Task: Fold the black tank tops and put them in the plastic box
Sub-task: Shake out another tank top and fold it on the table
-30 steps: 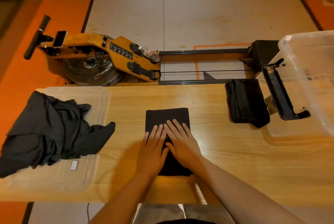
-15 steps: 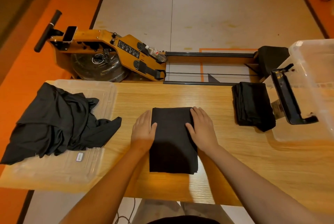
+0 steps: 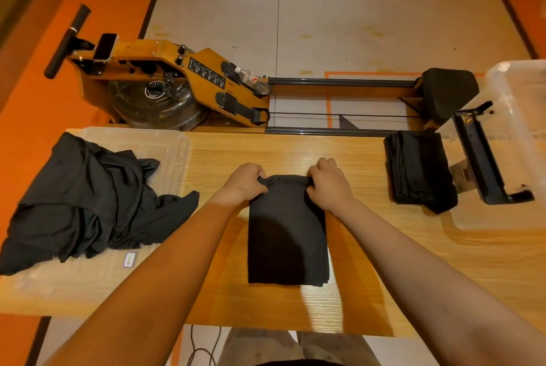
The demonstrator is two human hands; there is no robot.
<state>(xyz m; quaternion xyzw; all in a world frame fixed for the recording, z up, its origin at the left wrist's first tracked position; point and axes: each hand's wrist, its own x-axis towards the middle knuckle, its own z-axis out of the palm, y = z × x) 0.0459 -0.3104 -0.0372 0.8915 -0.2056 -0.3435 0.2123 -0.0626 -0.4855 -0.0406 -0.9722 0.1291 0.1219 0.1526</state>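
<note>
Closest to the camera, on the near side of the bench (image 3: 384,262), there's one pair of grey trousers (image 3: 260,348) and one dark cable (image 3: 204,348) on the floor. Two bare forearms reach out over the bench.

Dead centre sits one black tank top (image 3: 288,232), folded down to a narrow rectangle lying on the wood with its long side running near to far. Both hands are on its far edge, the left hand (image 3: 246,184) at the far-left corner and the right hand (image 3: 328,185) at the far-right corner. Each has its fingers (image 3: 254,172) curled tight and pinching the cloth, so that edge is bunched up and lifted a bit while the rest lies flat.

Left of that tank top is one rumpled pile (image 3: 88,203) of unfolded black tank tops, and there's no way to count how many are in it. It lies on one clear plastic lid (image 3: 165,144), which has one small sticker (image 3: 130,260) on its near part.

Right of the tank top, well apart from it, is one neat stack (image 3: 419,170) of folded black ones. It has several layers, but I can't get an exact number. Just right of the stack is one clear plastic box (image 3: 520,129), with one black handle (image 3: 484,158) on the side facing the stack.

Beyond the tank top, past the bench's far edge, one wooden rowing machine (image 3: 165,76) lies on the floor. It has one water bottle (image 3: 254,80), one phone (image 3: 105,46) on its mount and one black seat (image 3: 449,90).
</note>
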